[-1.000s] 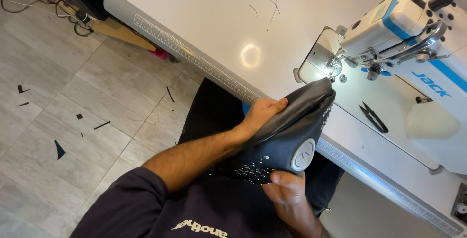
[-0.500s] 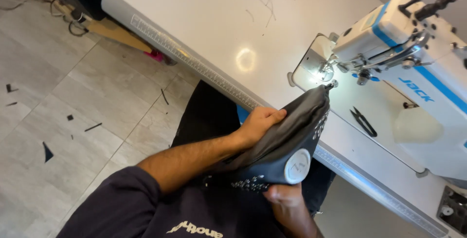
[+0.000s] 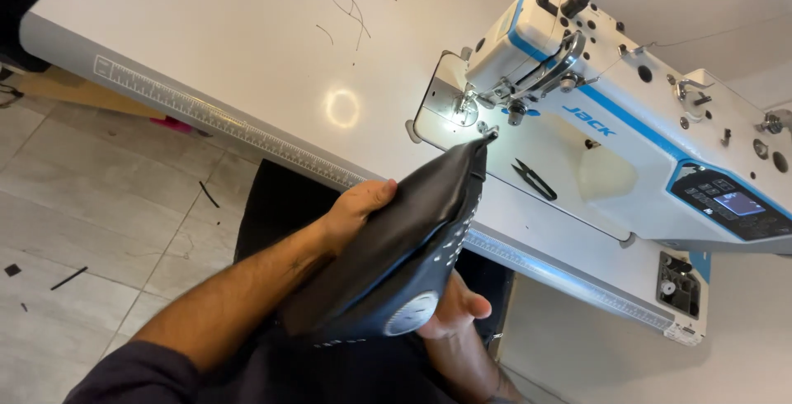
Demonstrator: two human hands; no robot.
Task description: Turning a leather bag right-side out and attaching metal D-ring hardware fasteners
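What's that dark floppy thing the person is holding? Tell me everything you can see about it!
The dark piece looks like smooth black leather or leather-like fabric, folded over and a bit shiny. Small silvery studs run along one side, and a round pale patch sits near its lower end. It is held tilted, its top corner pointing up toward the sewing machine, out past the white table edge. The left hand grips its upper side; the right hand supports it from below.

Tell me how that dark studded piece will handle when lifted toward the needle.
The dark studded piece looks like smooth leather-like material, so probably supple and a little slick. It folds between the left hand and right hand, so likely floppy; the studs may add some weight.
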